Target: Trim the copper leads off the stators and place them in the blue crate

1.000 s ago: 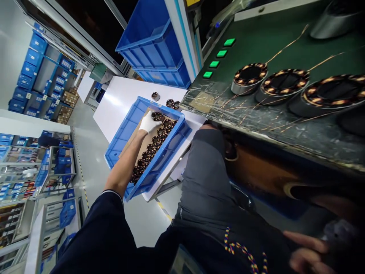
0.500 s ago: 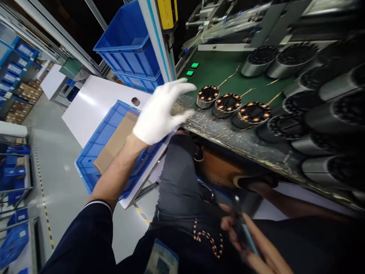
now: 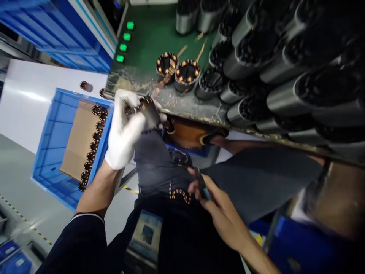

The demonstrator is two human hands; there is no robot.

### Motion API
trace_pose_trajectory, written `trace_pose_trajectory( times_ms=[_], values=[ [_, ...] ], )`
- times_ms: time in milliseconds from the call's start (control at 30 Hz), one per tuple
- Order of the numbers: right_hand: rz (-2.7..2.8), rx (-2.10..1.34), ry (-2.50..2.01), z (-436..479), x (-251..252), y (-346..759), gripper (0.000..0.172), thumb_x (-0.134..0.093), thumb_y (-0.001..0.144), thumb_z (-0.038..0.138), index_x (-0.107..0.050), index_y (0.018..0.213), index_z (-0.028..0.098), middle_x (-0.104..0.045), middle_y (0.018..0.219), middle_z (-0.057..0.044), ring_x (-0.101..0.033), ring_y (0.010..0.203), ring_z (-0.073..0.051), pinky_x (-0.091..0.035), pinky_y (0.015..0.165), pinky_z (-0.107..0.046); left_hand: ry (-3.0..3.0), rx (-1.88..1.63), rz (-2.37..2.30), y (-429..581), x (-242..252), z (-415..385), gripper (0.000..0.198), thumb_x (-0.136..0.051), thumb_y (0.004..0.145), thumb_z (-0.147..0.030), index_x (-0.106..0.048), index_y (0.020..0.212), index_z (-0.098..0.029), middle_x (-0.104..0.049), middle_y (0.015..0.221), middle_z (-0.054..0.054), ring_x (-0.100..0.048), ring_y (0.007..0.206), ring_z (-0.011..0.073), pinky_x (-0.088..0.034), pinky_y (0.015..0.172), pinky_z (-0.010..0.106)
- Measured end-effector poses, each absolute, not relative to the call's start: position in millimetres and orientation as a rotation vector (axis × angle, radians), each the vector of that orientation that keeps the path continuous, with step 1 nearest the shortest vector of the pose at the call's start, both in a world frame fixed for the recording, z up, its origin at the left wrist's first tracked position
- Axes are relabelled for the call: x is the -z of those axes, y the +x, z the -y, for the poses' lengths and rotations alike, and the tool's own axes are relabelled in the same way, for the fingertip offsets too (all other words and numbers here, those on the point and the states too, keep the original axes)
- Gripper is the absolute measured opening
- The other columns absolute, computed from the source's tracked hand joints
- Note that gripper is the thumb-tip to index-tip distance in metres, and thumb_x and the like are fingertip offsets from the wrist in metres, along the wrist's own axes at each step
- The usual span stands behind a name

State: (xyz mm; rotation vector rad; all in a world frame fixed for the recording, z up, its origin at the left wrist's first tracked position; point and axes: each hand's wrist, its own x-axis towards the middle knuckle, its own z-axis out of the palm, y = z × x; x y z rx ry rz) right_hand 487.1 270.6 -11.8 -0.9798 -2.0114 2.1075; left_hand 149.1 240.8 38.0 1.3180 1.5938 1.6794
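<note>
My left hand, in a white glove, grips a motor stator beside the bench's front edge. The stator is tilted, with its dark slotted end towards the glove's fingers and copper wire trailing above it. Low in front of my body, my bare right hand is closed around pliers with a teal handle; motion blurs their tip. Two more stators, one on the left and one on the right, stand upright on the bench with copper windings and loose leads showing.
Many grey stators crowd the bench's right side. Green lit buttons line its left. A blue crate holds cardboard and a row of small wound stators. Another person's arm reaches beside the bench.
My left hand has taken the leftmost wound stator off the bench and brought it over the front edge. My right hand still holds the pliers. The view has shifted right and down.
</note>
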Motion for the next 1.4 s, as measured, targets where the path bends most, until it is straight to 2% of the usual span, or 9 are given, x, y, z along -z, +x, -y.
trace_pose_trajectory(
  times_ms=[167, 533, 733, 800, 900, 1033, 1200, 1300, 1400],
  values=[
    [2.064, -1.813, -0.789, -280, -1, 458, 0.084, -0.057, 0.095, 0.015, -0.053, 0.174, 0.043, -0.074, 0.135, -0.001, -0.071, 0.111, -0.025, -0.06, 0.105, -0.044, 1.304, -1.719, -1.433, 230, -24, -221, 0.067, -0.108, 0.078, -0.033, -0.052, 0.114, -0.028, -0.075, 0.109, 0.003, -0.077, 0.085, 0.0165, -0.063, 0.068, 0.029],
    [1.913, -1.808, -0.644, -283, -5, 451, 0.083, -0.061, 0.091, 0.011, -0.057, 0.169, 0.038, -0.063, 0.173, 0.001, -0.061, 0.155, -0.033, -0.052, 0.129, -0.055, 1.555, -1.561, -1.603, 229, -20, -214, 0.055, -0.102, 0.081, -0.03, -0.058, 0.114, -0.031, -0.077, 0.112, 0.005, -0.081, 0.092, 0.0238, -0.068, 0.071, 0.038],
    [1.871, -1.755, -0.769, -277, -12, 447, 0.063, -0.058, 0.099, 0.011, -0.066, 0.158, 0.033, -0.081, 0.14, -0.001, -0.08, 0.101, -0.022, -0.069, 0.093, -0.041, 1.543, -1.593, -1.591, 236, -18, -217, 0.056, -0.104, 0.079, -0.026, -0.058, 0.111, -0.028, -0.077, 0.109, 0.006, -0.08, 0.088, 0.0227, -0.066, 0.07, 0.038],
    [1.897, -1.724, -0.84, -277, -15, 445, 0.052, -0.06, 0.105, 0.015, -0.071, 0.152, 0.031, -0.084, 0.125, -0.002, -0.082, 0.103, -0.024, -0.07, 0.097, -0.043, 1.5, -1.595, -1.609, 238, -20, -217, 0.056, -0.104, 0.08, -0.029, -0.058, 0.113, -0.03, -0.077, 0.108, 0.004, -0.08, 0.088, 0.0228, -0.066, 0.07, 0.039],
    [1.948, -1.707, -0.909, -285, -15, 442, 0.037, -0.066, 0.109, 0.02, -0.079, 0.142, 0.03, -0.086, 0.128, -0.004, -0.084, 0.123, -0.03, -0.069, 0.11, -0.049, 1.444, -1.51, -1.668, 237, -25, -215, 0.054, -0.103, 0.081, -0.032, -0.058, 0.111, -0.033, -0.076, 0.11, 0.003, -0.079, 0.091, 0.0242, -0.065, 0.074, 0.042],
    [1.985, -1.728, -0.938, -298, -5, 442, 0.026, -0.074, 0.108, 0.028, -0.086, 0.132, 0.031, -0.088, 0.124, -0.003, -0.085, 0.115, -0.03, -0.069, 0.104, -0.047, 1.365, -1.412, -1.775, 236, -22, -207, 0.05, -0.098, 0.086, -0.031, -0.057, 0.114, -0.035, -0.077, 0.113, 0.002, -0.081, 0.098, 0.0253, -0.065, 0.081, 0.044],
    [1.503, -2.377, -0.899, -307, 10, 445, 0.032, -0.077, 0.11, 0.055, -0.083, 0.125, 0.028, -0.073, 0.083, 0.003, -0.063, 0.061, -0.014, -0.054, 0.058, -0.029, 1.462, -1.375, -1.653, 240, -11, -208, 0.047, -0.099, 0.083, -0.033, -0.063, 0.113, -0.032, -0.079, 0.108, 0.003, -0.082, 0.094, 0.0263, -0.065, 0.075, 0.042],
    [1.201, -2.708, -0.76, -309, 13, 444, 0.05, -0.082, 0.1, 0.072, -0.076, 0.101, 0.023, -0.068, 0.082, 0.002, -0.061, 0.059, -0.014, -0.052, 0.051, -0.029, 1.662, -1.164, -1.44, 241, -11, -217, 0.039, -0.099, 0.082, -0.04, -0.071, 0.108, -0.029, -0.082, 0.105, 0.005, -0.081, 0.093, 0.0278, -0.065, 0.083, 0.046],
    [1.252, -2.682, -0.818, -313, 13, 448, 0.043, -0.097, 0.09, 0.058, -0.075, 0.103, 0.024, -0.064, 0.078, 0.005, -0.061, 0.06, -0.014, -0.054, 0.05, -0.028, 1.775, -0.969, -1.365, 236, -20, -217, 0.043, -0.096, 0.087, -0.045, -0.075, 0.122, -0.03, -0.084, 0.116, 0.005, -0.081, 0.103, 0.0294, -0.062, 0.102, 0.052]
  ],
)
